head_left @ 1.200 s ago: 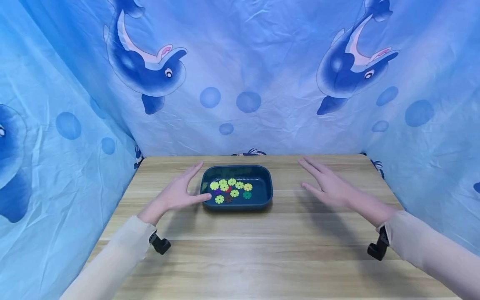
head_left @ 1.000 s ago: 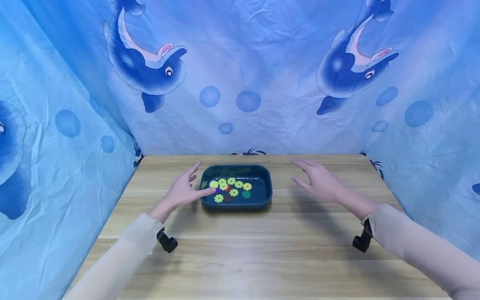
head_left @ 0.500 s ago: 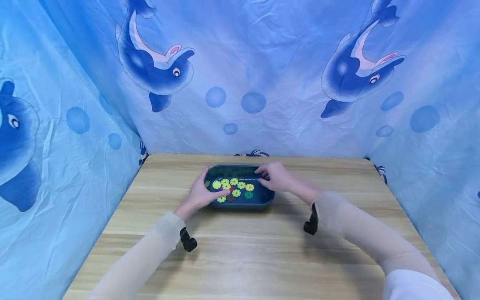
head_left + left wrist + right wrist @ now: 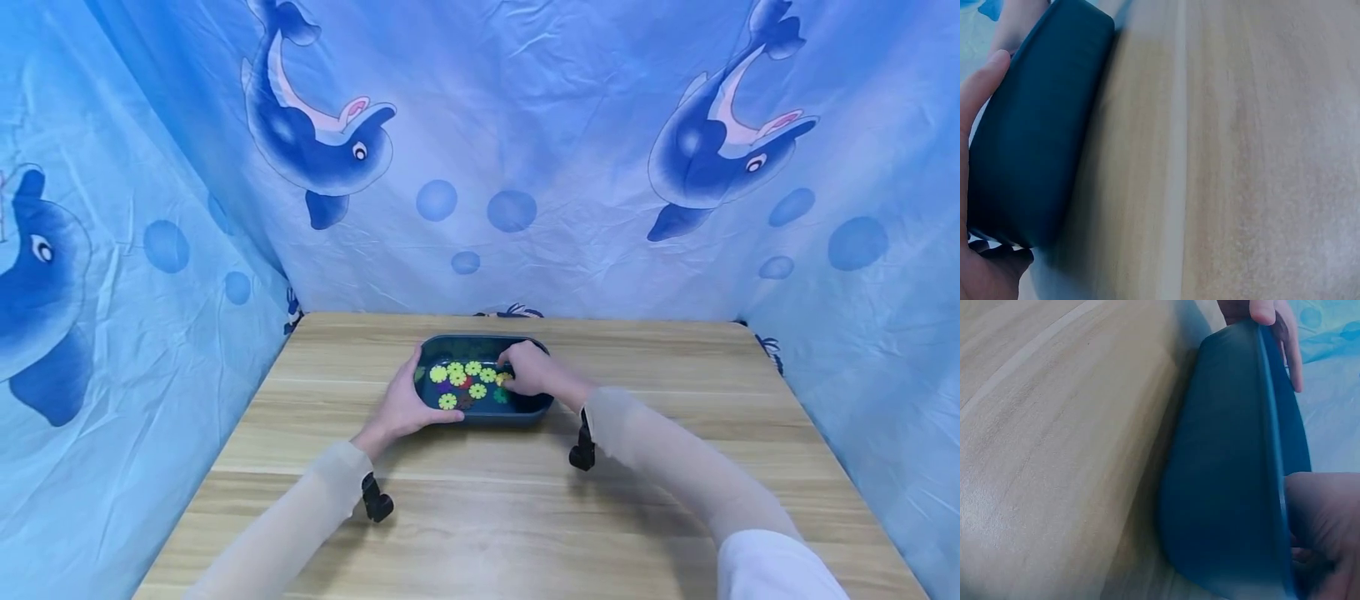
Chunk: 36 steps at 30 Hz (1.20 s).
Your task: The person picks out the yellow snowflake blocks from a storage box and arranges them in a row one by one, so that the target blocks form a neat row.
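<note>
A dark blue rectangular tray [image 4: 480, 417] with rounded corners holds several flower-shaped plastic discs [image 4: 477, 391], mostly yellow-green, with purple, red, brown and green ones among them. My left hand [image 4: 405, 404] grips the tray's left end, thumb along the front rim and the other fingers round the side. Reaching over the right end, my right hand [image 4: 528, 371] has its curved fingers down at an orange-yellow disc [image 4: 502, 379]; I cannot tell whether it pinches that disc. In the right wrist view the tray's wall [image 4: 1229, 456] hides those fingertips.
The tray stands toward the back of a light wood table [image 4: 480, 500]. Blue dolphin-print cloth [image 4: 480, 150] hangs behind the table and at both sides. A small black camera sits on each wrist, the left camera [image 4: 377, 502] and the right camera [image 4: 582, 450].
Both hands have come in from beside the tray. The left now grips its left end, and the right has gone down inside to the discs. The head view has shifted slightly.
</note>
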{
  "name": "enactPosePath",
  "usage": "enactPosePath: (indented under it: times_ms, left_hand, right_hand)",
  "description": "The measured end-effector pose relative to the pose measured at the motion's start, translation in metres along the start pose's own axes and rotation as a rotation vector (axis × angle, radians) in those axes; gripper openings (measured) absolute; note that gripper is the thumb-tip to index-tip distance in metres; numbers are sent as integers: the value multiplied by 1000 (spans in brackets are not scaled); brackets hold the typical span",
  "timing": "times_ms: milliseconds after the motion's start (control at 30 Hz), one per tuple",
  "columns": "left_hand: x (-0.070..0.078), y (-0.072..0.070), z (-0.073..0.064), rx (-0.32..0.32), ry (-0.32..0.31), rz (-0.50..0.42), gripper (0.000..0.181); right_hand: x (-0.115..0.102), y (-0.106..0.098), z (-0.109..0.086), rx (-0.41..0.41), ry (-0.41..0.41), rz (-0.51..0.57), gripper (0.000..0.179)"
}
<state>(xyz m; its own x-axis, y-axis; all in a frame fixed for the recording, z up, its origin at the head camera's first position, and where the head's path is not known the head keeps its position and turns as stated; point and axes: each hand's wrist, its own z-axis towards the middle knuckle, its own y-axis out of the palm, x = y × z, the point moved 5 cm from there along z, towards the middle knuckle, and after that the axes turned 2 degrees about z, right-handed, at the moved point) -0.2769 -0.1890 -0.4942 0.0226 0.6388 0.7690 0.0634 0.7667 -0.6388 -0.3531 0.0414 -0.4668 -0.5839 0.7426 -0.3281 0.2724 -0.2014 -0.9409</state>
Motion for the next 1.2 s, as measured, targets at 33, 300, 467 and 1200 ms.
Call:
enactPosePath:
  times_ms: [33,300,467,1200]
  left_hand:
    - [0,1,-1,-1,-3,1,140]
    - [-2,2,2,-5,-9,18,140]
    - [-1,2,2,-2,-10,13,139]
    - [-6,4,3,11,11,26,142]
  right_hand:
    - [0,2,1,-8,5,-7,34]
    - [2,10,5,-3,-4,-32,23]
    - [2,9,6,27,5,-18,21]
    - [15,-59,-26,269,-73,41,26]
